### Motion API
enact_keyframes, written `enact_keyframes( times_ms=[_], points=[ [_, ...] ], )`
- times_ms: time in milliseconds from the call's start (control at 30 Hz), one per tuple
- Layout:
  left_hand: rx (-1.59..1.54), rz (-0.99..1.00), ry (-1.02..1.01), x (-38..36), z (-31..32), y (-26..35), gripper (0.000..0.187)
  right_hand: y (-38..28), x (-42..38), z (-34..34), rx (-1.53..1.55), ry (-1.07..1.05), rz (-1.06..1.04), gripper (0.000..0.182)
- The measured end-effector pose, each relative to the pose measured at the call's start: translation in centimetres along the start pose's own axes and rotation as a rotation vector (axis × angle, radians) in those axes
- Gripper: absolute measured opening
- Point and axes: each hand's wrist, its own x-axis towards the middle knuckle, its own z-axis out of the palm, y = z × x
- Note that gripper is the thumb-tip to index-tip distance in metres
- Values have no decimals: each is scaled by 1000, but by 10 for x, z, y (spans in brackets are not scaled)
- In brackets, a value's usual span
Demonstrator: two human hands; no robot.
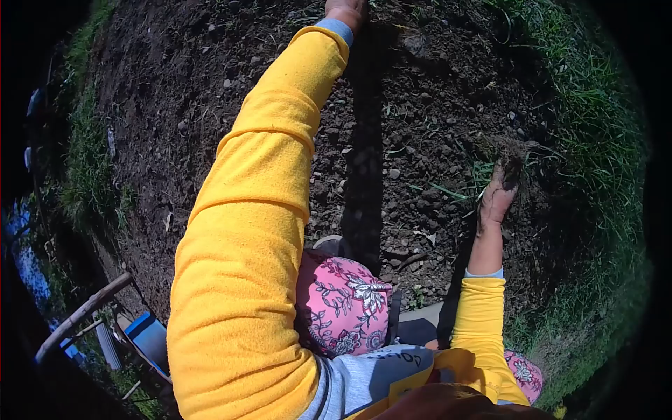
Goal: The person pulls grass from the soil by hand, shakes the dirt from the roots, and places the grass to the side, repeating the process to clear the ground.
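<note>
Soil (392, 119) fills most of the view: a dark, crumbly patch scattered with small stones and a few thin green shoots. Grass (595, 140) borders the soil on its right side and runs as a narrower strip along its left edge. The right hand (498, 196), smeared with dirt, is closed around a clump of weeds (509, 155), a tangle of pale roots caked in earth with some grass blades hanging from it, held just above the soil near the right-hand grass. The left hand (346, 10) reaches to the far end of the soil at the top edge of the frame; whether it is open or closed cannot be told. Both arms wear yellow sleeves (259, 210). Pink flowered trousers (343, 301) show at the near edge of the soil.
</note>
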Motion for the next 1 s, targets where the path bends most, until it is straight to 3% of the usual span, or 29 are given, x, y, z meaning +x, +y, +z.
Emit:
enact_keyframes(
  times_ms=[33,67,167,267,367,467,567,600,700,733,767,833,900,1000],
  points=[
    [-25,-2,50,0,-8,5,12,2,1,-2,4,-1,9,29],
    [-24,-126,-67,0,-13,12,11,3,2,-3,10,-3,18,29],
    [-17,-150,-110,0,-24,14,13,-2,4,-2,31,41,103,30],
    [102,-339,-392,11,-26,16,20,-6,6,1,-33,23,79,30],
    [-2,-573,-336,13,-19,12,24,6,8,3,-31,-13,46,28],
    [130,-423,-503,16,-21,3,26,5,4,3,-16,-42,65,32],
    [50,-376,-322,2,-28,3,24,3,0,1,36,-45,108,31],
    [-3,-269,-302,-10,-23,-5,21,2,-1,2,82,-26,137,30],
    [121,-423,-759,-3,-55,27,19,1,-6,2,156,-1,174,28],
    [79,-277,-701,-15,-52,29,17,5,-5,3,148,-12,145,28],
    [76,-229,-798,-17,-62,41,16,4,-5,4,139,-19,113,29],
    [109,225,-1018,-23,-16,37,22,0,-5,4,98,-53,147,30],
    [-61,74,-868,0,-41,74,22,-6,-7,1,64,-76,163,31],
    [-262,-333,-505,40,-122,123,23,-28,-6,-4,109,-105,183,34]
  ],
)
